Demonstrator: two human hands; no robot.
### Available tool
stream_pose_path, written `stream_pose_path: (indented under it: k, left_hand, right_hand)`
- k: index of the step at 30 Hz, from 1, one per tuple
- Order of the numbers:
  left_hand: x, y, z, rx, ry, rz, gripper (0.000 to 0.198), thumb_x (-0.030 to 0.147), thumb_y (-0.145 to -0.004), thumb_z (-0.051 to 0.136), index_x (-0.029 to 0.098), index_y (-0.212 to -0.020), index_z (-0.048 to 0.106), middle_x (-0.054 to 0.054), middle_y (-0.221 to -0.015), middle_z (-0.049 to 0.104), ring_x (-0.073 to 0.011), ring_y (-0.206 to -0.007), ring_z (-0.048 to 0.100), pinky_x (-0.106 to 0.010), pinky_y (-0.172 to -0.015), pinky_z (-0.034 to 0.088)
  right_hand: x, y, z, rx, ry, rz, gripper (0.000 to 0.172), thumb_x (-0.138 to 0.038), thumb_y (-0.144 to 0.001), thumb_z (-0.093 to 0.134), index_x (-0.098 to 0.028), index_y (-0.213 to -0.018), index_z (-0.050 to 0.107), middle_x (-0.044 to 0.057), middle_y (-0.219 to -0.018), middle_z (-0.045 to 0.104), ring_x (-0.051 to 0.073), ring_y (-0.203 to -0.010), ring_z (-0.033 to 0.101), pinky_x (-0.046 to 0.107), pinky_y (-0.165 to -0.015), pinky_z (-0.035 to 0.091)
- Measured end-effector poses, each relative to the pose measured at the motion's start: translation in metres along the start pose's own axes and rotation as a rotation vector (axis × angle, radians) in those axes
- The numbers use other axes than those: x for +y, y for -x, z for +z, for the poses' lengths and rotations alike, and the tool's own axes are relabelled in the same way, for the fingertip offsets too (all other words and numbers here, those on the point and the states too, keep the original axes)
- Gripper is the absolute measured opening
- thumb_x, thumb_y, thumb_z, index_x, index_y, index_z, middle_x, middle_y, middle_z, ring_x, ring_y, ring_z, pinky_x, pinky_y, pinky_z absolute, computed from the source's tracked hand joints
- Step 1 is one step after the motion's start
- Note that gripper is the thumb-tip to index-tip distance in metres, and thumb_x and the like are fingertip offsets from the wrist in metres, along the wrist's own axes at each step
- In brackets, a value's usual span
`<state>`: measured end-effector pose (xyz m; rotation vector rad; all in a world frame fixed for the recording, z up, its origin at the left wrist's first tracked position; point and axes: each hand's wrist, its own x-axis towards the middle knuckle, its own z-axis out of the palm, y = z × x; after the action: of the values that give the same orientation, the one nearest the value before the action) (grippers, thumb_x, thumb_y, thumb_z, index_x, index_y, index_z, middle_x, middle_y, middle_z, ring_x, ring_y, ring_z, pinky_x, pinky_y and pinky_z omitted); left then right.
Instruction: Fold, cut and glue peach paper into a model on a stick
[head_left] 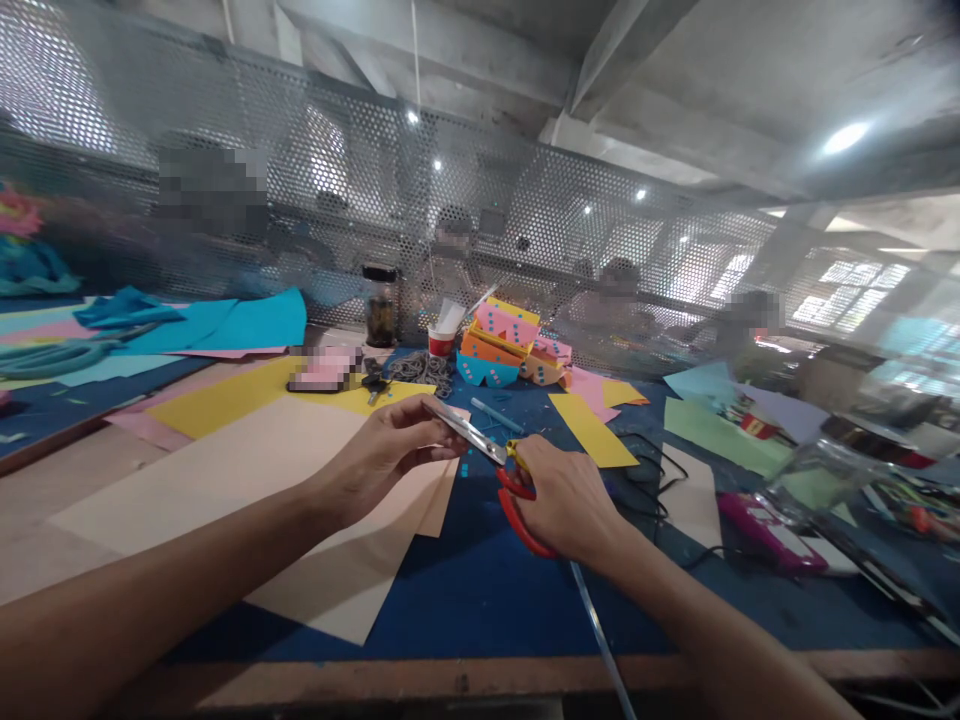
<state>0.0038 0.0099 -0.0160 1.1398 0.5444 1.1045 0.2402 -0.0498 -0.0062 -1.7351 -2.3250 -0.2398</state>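
Note:
My right hand (566, 495) grips scissors with red handles (517, 510); a small yellow part (512, 452) shows by its fingers. The metal blades (480, 440) point left and away, toward my left hand (390, 450). My left hand is closed in a pinch around the blade tips, and what its fingers hold is hidden. Beneath it lie large cream paper sheets (300, 480). Small blue paper bits (465, 469) and a pale blue pen-like stick (496, 415) lie on the blue table cover just beyond the blades.
Folded paper pieces with blue dots (487, 372) stand at the back, beside a red-and-white cup (441, 340) and a dark jar (381, 308). Yellow paper (596, 430), a black cable (660, 475) and a clear jar (817, 470) lie rightward. A perforated metal screen (510, 210) rises behind.

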Motion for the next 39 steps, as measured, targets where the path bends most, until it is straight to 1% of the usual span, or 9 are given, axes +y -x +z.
stream_pose_path:
  k: [8, 15, 17, 19, 21, 23, 27, 35, 39]
  left_hand:
    - [-0.002, -0.0006, -0.0027, -0.01, -0.003, 0.003, 0.021, 0.031, -0.076, 0.096, 0.022, -0.087, 0.082, 0.0, -0.088, 0.082, -0.0142, -0.084, 0.077, -0.025, -0.088, 0.064]
    - [-0.0005, -0.0004, -0.0005, 0.004, -0.01, 0.001, 0.02, 0.028, -0.076, 0.095, 0.021, -0.09, 0.082, -0.001, -0.089, 0.081, -0.0149, -0.084, 0.076, -0.027, -0.088, 0.064]
    - [0.0006, -0.0001, 0.0, 0.008, -0.006, 0.003, 0.02, 0.029, -0.077, 0.095, 0.021, -0.088, 0.081, -0.001, -0.088, 0.08, -0.0142, -0.083, 0.075, -0.027, -0.089, 0.063]
    - [0.0014, -0.0002, 0.0001, 0.014, -0.002, 0.005, 0.02, 0.03, -0.077, 0.095, 0.021, -0.086, 0.08, 0.0, -0.088, 0.08, -0.0137, -0.083, 0.075, -0.027, -0.089, 0.063]
    - [0.0017, -0.0005, -0.0001, 0.018, 0.0, 0.006, 0.021, 0.031, -0.077, 0.095, 0.021, -0.085, 0.079, 0.0, -0.088, 0.08, -0.0139, -0.083, 0.075, -0.028, -0.09, 0.062]
    - [0.0015, -0.0006, -0.0004, 0.021, -0.004, 0.003, 0.021, 0.03, -0.076, 0.095, 0.021, -0.085, 0.078, 0.0, -0.088, 0.081, -0.0146, -0.083, 0.075, -0.029, -0.091, 0.062]
    - [0.0011, 0.0002, -0.0002, 0.02, -0.02, -0.006, 0.021, 0.029, -0.076, 0.095, 0.021, -0.085, 0.078, 0.0, -0.087, 0.081, -0.0153, -0.083, 0.076, -0.031, -0.092, 0.062]
    - [0.0, -0.0003, -0.0012, 0.022, -0.032, -0.003, 0.02, 0.029, -0.077, 0.094, 0.021, -0.087, 0.078, -0.001, -0.086, 0.08, -0.016, -0.084, 0.075, -0.032, -0.094, 0.062]
    - [0.0002, -0.0001, -0.0017, 0.018, -0.037, -0.002, 0.02, 0.03, -0.077, 0.094, 0.02, -0.087, 0.079, -0.001, -0.085, 0.079, -0.016, -0.085, 0.075, -0.031, -0.093, 0.063]
  right_hand:
    - [-0.0006, 0.0006, -0.0031, 0.018, 0.014, -0.001, 0.014, -0.033, -0.097, 0.06, -0.021, -0.098, 0.066, 0.005, -0.098, 0.074, 0.021, -0.079, 0.069, 0.033, -0.063, 0.019]
    - [0.0005, -0.0003, 0.0002, -0.001, 0.006, -0.002, 0.016, -0.035, -0.1, 0.057, -0.021, -0.097, 0.064, 0.005, -0.095, 0.073, 0.022, -0.082, 0.07, 0.033, -0.062, 0.02]
    - [-0.0005, -0.0003, -0.0002, -0.009, -0.008, -0.01, 0.015, -0.035, -0.1, 0.057, -0.021, -0.099, 0.063, 0.005, -0.098, 0.073, 0.022, -0.081, 0.07, 0.033, -0.062, 0.02]
    - [-0.0019, -0.0004, -0.0014, -0.013, -0.005, -0.018, 0.015, -0.035, -0.099, 0.059, -0.021, -0.102, 0.063, 0.006, -0.106, 0.072, 0.021, -0.081, 0.07, 0.033, -0.061, 0.021]
    - [-0.0027, -0.0009, -0.0026, -0.016, 0.014, -0.016, 0.017, -0.036, -0.098, 0.061, -0.021, -0.105, 0.062, 0.007, -0.112, 0.071, 0.021, -0.082, 0.07, 0.033, -0.061, 0.021]
    - [-0.0026, -0.0015, -0.003, -0.02, 0.031, -0.009, 0.019, -0.038, -0.098, 0.061, -0.021, -0.106, 0.062, 0.007, -0.114, 0.07, 0.022, -0.084, 0.07, 0.033, -0.06, 0.022]
    - [-0.0011, -0.0015, -0.0022, -0.016, 0.038, -0.012, 0.018, -0.039, -0.1, 0.06, -0.021, -0.105, 0.061, 0.006, -0.112, 0.069, 0.022, -0.083, 0.069, 0.033, -0.061, 0.023]
    - [-0.0017, 0.0013, -0.0013, -0.004, 0.025, -0.009, 0.016, -0.037, -0.099, 0.059, -0.022, -0.1, 0.062, 0.005, -0.104, 0.071, 0.021, -0.082, 0.07, 0.034, -0.061, 0.019]
    - [-0.001, 0.001, -0.0007, -0.001, 0.033, -0.009, 0.016, -0.037, -0.099, 0.059, -0.021, -0.099, 0.063, 0.005, -0.1, 0.072, 0.022, -0.083, 0.071, 0.034, -0.061, 0.019]
